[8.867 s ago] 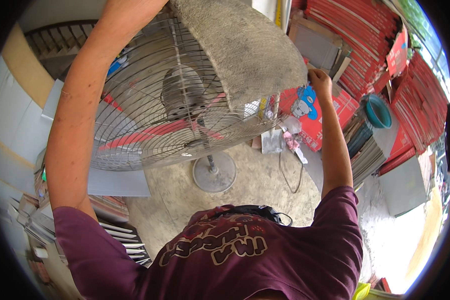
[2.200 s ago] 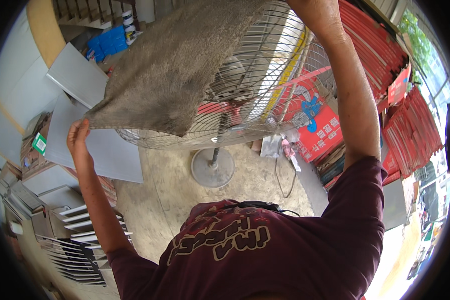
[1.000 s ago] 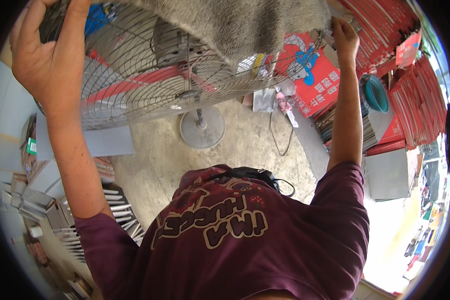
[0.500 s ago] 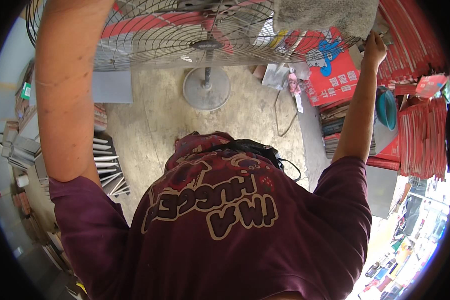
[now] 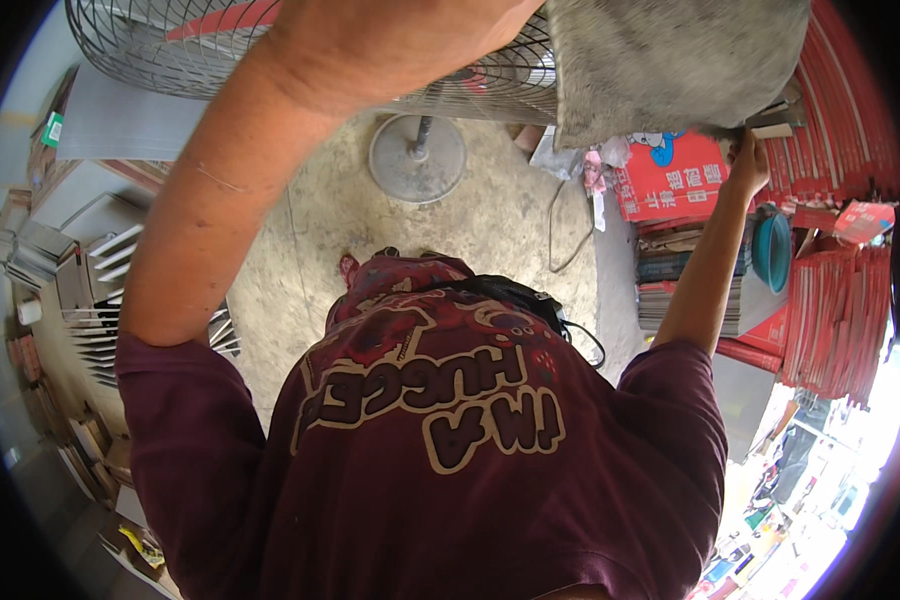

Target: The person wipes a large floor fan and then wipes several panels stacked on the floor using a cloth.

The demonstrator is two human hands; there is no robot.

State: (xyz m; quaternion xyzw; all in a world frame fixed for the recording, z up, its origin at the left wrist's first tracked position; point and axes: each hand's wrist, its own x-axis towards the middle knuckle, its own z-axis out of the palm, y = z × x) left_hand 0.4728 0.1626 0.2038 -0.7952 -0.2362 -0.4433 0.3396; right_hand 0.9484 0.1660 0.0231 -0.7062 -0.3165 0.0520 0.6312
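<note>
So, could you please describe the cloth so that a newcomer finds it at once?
Start at the big fan along the top of the view. The cloth covers its right part, with the lower right corner at the right hand. It is dull grey and unbroken, unlike the open wires and red stacks beside it.

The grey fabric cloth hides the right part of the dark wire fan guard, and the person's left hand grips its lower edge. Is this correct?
Not quite: the head view shows the right hand gripping that lower edge. The grey fabric cloth does hide the right part of the dark wire fan guard.
</note>
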